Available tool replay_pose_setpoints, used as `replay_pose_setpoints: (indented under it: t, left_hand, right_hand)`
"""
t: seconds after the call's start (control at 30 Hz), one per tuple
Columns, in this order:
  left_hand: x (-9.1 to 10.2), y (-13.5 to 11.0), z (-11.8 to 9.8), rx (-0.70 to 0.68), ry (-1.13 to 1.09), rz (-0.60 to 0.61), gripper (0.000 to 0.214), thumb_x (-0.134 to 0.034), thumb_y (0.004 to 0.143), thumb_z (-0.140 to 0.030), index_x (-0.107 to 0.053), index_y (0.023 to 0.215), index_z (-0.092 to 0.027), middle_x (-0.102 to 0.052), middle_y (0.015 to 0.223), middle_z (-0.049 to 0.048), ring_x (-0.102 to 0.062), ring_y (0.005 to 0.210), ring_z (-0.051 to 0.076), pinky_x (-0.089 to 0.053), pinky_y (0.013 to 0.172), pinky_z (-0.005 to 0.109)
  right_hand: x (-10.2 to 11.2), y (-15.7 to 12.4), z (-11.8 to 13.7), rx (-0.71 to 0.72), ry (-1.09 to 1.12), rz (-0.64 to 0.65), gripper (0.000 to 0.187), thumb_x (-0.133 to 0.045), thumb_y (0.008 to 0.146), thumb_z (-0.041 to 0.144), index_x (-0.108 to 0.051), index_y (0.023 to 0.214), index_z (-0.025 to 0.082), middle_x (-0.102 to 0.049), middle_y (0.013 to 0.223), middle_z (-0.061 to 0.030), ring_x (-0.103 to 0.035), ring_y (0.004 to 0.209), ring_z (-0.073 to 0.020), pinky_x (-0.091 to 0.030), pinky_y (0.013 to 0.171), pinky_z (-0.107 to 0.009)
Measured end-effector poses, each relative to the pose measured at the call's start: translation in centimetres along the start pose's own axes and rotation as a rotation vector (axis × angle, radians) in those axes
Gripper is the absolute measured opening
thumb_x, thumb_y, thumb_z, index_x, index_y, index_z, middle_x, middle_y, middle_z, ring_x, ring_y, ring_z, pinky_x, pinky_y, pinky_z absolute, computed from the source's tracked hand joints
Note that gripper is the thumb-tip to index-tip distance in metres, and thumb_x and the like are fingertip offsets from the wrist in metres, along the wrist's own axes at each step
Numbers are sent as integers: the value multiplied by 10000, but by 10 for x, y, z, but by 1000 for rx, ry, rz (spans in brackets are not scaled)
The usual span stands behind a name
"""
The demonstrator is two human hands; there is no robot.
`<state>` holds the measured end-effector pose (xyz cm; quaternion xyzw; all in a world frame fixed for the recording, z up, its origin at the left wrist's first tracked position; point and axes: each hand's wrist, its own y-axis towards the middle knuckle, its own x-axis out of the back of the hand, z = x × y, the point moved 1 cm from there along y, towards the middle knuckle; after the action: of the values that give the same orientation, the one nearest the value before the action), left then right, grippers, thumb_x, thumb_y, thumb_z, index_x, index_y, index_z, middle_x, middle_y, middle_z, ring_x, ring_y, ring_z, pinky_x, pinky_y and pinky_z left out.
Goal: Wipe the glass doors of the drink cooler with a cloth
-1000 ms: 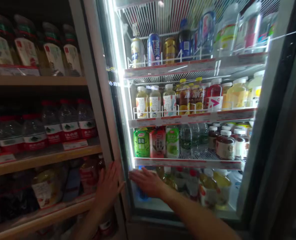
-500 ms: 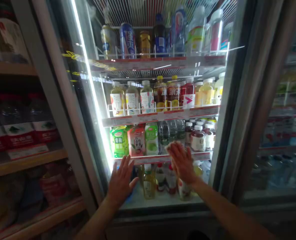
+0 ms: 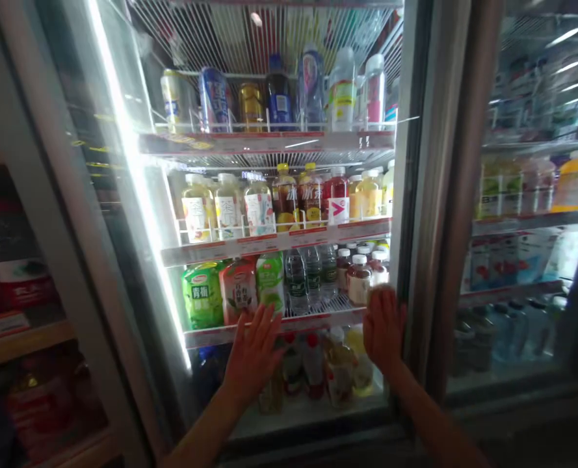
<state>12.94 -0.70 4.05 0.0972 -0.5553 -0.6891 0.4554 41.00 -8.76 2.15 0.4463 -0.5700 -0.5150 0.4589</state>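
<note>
My left hand [image 3: 252,357] is spread against the glass door [image 3: 289,426] of a lit drinks cooler, its fingers apart and holding nothing. My right hand [image 3: 385,333] is at the right side of the same glass, close to the door frame. Its fingers are together over what looks like a pale cloth [image 3: 378,290], of which only a bit shows at the fingertips. Through the glass, behind my left fingers, stand a red drink pouch [image 3: 238,289] and a green pouch [image 3: 270,279]. Brown bottles with white caps [image 3: 359,279] stand behind and above my right hand.
Shelves of bottles and cans fill the cooler, with clear water bottles [image 3: 296,283] mid-shelf. A metal door frame [image 3: 457,195] stands on the right, with another cooler beyond it. Wooden shelving [image 3: 30,344] with packed goods is at the left. A bright light strip [image 3: 132,149] runs down the left side.
My right hand has slid right across the glass to the door frame with the cloth. My left hand has moved a little right over the glass. The view has turned to the right.
</note>
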Motion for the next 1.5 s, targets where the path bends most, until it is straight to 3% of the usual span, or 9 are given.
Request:
replay_pose_setpoints:
  t: [0.1,0.3,0.53,0.73,0.9,1.0,1.17,1.27,1.5]
  left_hand:
    - [2,3,11,-18,38,-44,670,-479,884,-381,-218,1456,-147,-465,1395,142,-162,1418,197,-84,1176,439]
    - [13,34,41,94,77,-95,812,-522,851,-434,-85,1480,-163,-291,1496,155,-168,1419,242,-109,1160,483]
    - [22,36,62,156,110,-95,762,-473,875,-428,-74,1483,-198,-246,1519,137,-191,1414,263,-127,1150,490]
    - [42,31,108,289,161,-110,823,-401,863,-585,-50,1483,-172,-201,1529,175,-173,1417,311,-148,1122,547]
    - [43,28,112,281,177,-99,771,-352,885,-567,-74,1481,-164,-248,1514,181,-197,1413,300,-159,1120,539]
    - [51,27,122,307,189,-69,728,-327,897,-555,-104,1479,-179,-285,1501,175,-228,1405,293,-161,1118,547]
    - [66,28,148,455,182,-43,782,-299,871,-631,-117,1476,-170,-257,1509,189,-216,1406,314,-185,1096,584]
    - [66,28,151,493,157,-6,796,-294,864,-644,-127,1475,-161,-243,1514,192,-196,1412,309,-186,1101,575]
    - [71,27,152,486,189,25,805,-167,866,-666,-216,1451,-115,-254,1506,206,-206,1409,310,-168,1102,585]
  right_hand:
    - [1,-3,-25,-16,-27,23,670,-392,874,182,-135,1491,214,-254,1525,-128,-233,1407,-276,-217,1115,-558]
    - [-9,104,-21,-191,0,-218,618,-338,899,226,-162,1487,156,-250,1524,-145,-194,1419,-273,-261,1108,-528]
    - [-10,101,54,450,130,86,651,-415,870,216,-184,1478,252,-417,1455,-37,-259,1400,-190,-111,1166,-439]
    - [-16,160,9,-217,-2,-245,604,-341,898,249,-201,1478,155,-284,1506,-164,-241,1399,-313,-248,1066,-568]
    - [-21,155,108,362,115,28,613,-372,890,252,-205,1479,215,-371,1480,-55,-183,1424,-209,-117,1157,-462]
    - [-17,146,114,555,151,91,613,-374,888,235,-198,1475,251,-414,1456,-9,-216,1411,-170,-44,1169,-440]
    - [-18,188,23,-73,48,-163,590,-358,886,254,-255,1461,172,-328,1491,-137,-292,1373,-303,-215,1072,-576]
    - [-23,208,32,-242,46,-204,592,-355,881,255,-274,1453,129,-306,1492,-176,-272,1372,-353,-242,1033,-624]
    - [-26,175,156,555,173,82,594,-381,885,246,-246,1463,239,-383,1476,-3,-200,1416,-184,-33,1171,-446]
